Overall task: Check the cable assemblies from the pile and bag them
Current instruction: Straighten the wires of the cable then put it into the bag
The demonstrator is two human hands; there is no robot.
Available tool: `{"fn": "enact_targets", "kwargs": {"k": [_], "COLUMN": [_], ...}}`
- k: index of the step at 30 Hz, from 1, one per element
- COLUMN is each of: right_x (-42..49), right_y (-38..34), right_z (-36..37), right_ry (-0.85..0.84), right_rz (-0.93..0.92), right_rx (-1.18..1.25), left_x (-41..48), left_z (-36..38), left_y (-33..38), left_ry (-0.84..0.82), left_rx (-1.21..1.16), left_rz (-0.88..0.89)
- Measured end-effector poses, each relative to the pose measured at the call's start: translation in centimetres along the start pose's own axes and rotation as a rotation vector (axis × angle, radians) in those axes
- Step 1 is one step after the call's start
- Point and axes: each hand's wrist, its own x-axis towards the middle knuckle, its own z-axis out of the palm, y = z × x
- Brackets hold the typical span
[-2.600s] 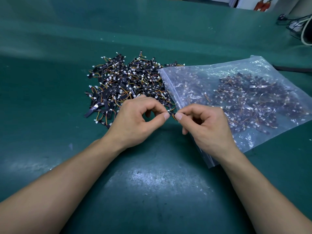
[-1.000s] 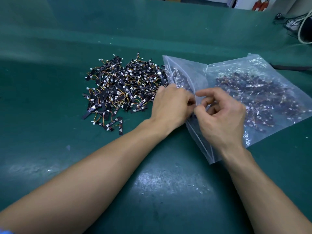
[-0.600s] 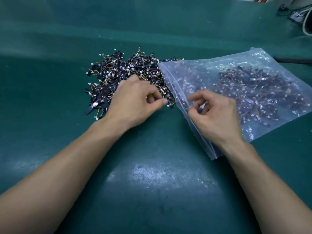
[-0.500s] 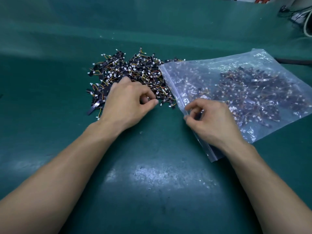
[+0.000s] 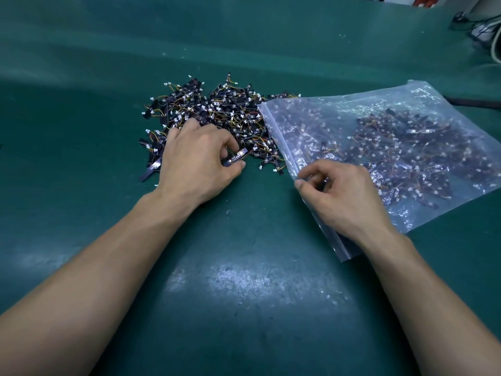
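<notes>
Work surface: dark green matted table (image 5: 244, 280), with a pale scuffed patch near the front edge.
Task item, loose: pile of small black cable assemblies with white connectors and yellow-orange wires (image 5: 225, 109), lying on the mat left of centre. Single units in the heap are too tangled to tell apart.
Task item, bagged: clear plastic zip bag (image 5: 306, 115), flat on the mat just right of the pile, its mouth edge facing the pile and touching its right fringe.
Bag contents: bagged assemblies (image 5: 406, 150), massed toward the far right half. The film glare blurs them.
Left hand (image 5: 195, 164): resting palm down on the near edge of the pile, thumb and forefinger pinching one black strip assembly (image 5: 238, 156). The hand covers part of the pile and the strip's near end.
Right hand (image 5: 344, 199): lying on the near corner of the bag at the mouth edge, fingers curled inward. Whether thumb and forefinger grasp the film cannot be told; the fingertips hide the contact.
Bag near corner: partly hidden beneath the right wrist.
Far right corner: grey and white cables (image 5: 485, 31), cut off by the frame edge, and a black cord (image 5: 474, 102) running behind the bag.
Forearms: both bare, entering from the bottom edge.
</notes>
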Motion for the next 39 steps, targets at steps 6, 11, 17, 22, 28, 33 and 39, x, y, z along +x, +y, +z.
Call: {"fn": "enact_targets", "kwargs": {"k": [6,11,17,22,28,33,39], "right_x": [0.0,0.0,-0.1,-0.5,-0.7,-0.7,-0.7], "right_y": [0.1,0.2,0.1,-0.6,-1.1,-1.0,-1.3], "right_z": [0.1,0.2,0.3,0.4,0.3,0.3,0.4], "right_ry": [0.002,0.005,0.033,0.029,-0.108,-0.137,-0.014], "right_rz": [-0.012,-0.014,-0.061,-0.161,-0.240,-0.264,-0.270], "right_rx": [-0.003,0.012,0.058,0.188,0.270,0.285,0.332], "left_x": [0.1,-0.2,-0.6,-0.9,-1.6,-1.7,-2.1], "left_z": [-0.2,-0.1,-0.5,-0.6,-0.5,-0.4,0.1], "left_y": [-0.2,-0.1,0.5,1.0,1.6,1.9,2.1], "left_ry": [-0.093,-0.107,0.042,0.017,-0.077,-0.123,-0.142], "left_rx": [0.006,-0.011,-0.070,-0.279,-0.508,-0.590,-0.742], "left_rz": [0.143,0.218,0.362,0.494,0.448,0.437,0.270]}}
